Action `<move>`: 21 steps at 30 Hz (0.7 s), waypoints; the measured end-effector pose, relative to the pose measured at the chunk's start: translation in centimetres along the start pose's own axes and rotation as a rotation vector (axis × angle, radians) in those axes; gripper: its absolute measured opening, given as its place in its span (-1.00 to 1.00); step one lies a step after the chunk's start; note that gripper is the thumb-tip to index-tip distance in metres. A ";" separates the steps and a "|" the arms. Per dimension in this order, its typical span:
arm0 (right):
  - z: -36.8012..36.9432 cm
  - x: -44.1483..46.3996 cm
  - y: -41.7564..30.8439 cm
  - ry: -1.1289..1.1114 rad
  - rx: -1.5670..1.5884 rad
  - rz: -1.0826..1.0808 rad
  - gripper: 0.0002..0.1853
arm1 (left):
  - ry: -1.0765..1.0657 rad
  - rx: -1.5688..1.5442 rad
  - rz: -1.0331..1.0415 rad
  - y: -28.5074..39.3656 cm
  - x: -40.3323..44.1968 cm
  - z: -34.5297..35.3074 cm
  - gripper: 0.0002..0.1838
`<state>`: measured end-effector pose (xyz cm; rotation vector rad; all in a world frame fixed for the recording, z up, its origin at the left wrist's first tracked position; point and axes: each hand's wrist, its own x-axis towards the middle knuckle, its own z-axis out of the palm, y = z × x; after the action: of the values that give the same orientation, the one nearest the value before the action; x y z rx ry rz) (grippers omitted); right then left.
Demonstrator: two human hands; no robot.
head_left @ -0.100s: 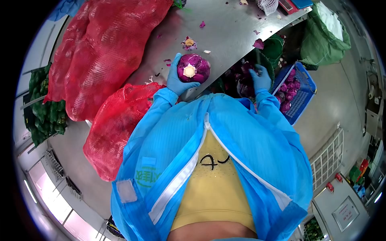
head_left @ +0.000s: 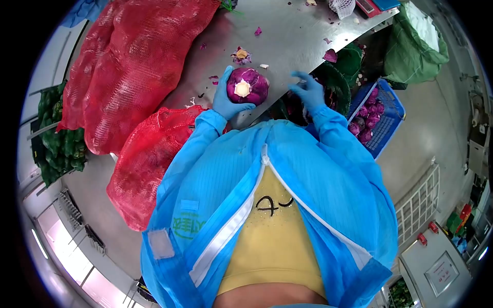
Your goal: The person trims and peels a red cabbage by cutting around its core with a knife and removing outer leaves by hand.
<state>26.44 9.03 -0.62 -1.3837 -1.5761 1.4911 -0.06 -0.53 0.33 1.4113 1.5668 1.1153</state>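
Note:
A red cabbage (head_left: 257,83) rests at the table's near edge with its pale cut stem end facing me. My left hand (head_left: 224,100), in a blue glove, is wrapped round the cabbage's left side, thumb below and fingers above. To the right of the cabbage, apart from it, my gloved right hand (head_left: 311,94) hovers by the table edge with its fingers apart and nothing in them. Beneath and beyond that hand is a dark green container (head_left: 336,82) with purple leaves inside, partly hidden by the hand and sleeve.
Large red mesh sacks (head_left: 138,66) fill the left of the metal table (head_left: 287,38), and a smaller red mesh sack (head_left: 149,159) hangs below. Leaf scraps (head_left: 241,55) lie on the tabletop. At right are a blue basket (head_left: 393,120) of red cabbages and a green sack (head_left: 416,56).
My right hand has moved left, from over the green container towards the cabbage. My left hand and the cabbage have hardly moved.

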 end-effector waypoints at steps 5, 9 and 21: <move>3.5 4.8 -4.4 -0.390 -0.294 -0.508 -0.44 | -0.031 -0.225 -0.049 0.1 0.8 -0.1 0.35; 3.8 6.8 -6.3 -0.581 -0.411 -0.579 -0.51 | -0.050 -0.237 -0.039 0.8 1.5 -0.4 0.34; 3.6 7.7 -5.8 -0.679 -0.381 -0.632 -0.55 | -0.145 -0.091 -0.075 0.7 2.3 -0.7 0.31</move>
<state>19.09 15.69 2.21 -0.4202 -2.5137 1.3474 -0.79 1.72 1.27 1.3312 1.4367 1.0048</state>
